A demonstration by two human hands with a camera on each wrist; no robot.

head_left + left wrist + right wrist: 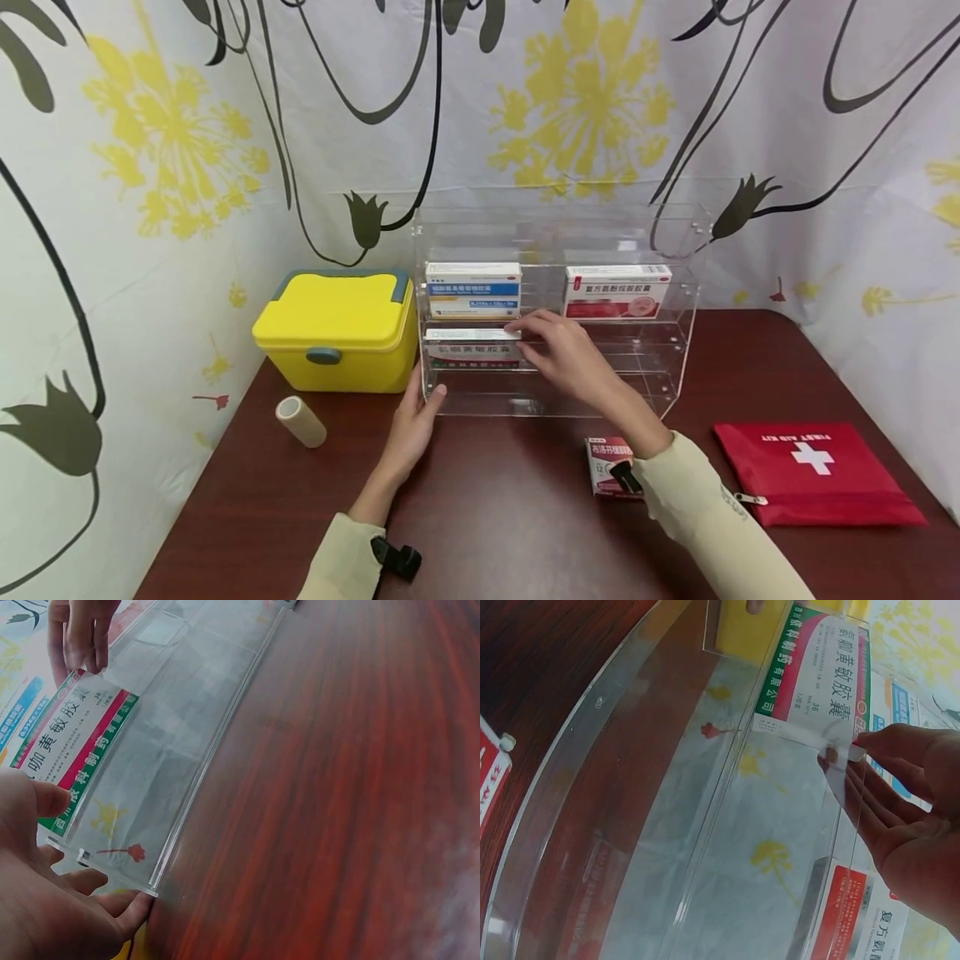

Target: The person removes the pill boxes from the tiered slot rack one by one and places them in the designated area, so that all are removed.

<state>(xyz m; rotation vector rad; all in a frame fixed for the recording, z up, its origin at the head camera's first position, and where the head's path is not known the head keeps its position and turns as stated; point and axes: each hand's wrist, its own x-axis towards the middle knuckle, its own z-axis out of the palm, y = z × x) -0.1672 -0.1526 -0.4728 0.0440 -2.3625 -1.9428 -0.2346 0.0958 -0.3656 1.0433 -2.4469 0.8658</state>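
Note:
A clear acrylic shelf rack (517, 406) stands against the patterned cloth. My left hand (411, 427) grips its left side, thumb at the front and fingers round the side panel. On the middle tier, at the left end, lies a white, pink and green medicine box (817, 675). My right hand (566, 354) pinches that box at its right end, thumb and fingertips at the upper corner. One tier higher stand a blue-and-white medicine box (474, 292) on the left and a red-and-white medicine box (617, 293) on the right.
Left of the rack is a yellow lidded case (333, 333), with a cream-coloured roll (302, 422) in front of it. A red medicine box (609, 467) lies on the table, partly hidden by my right sleeve. To the right rests a red first-aid pouch (817, 475).

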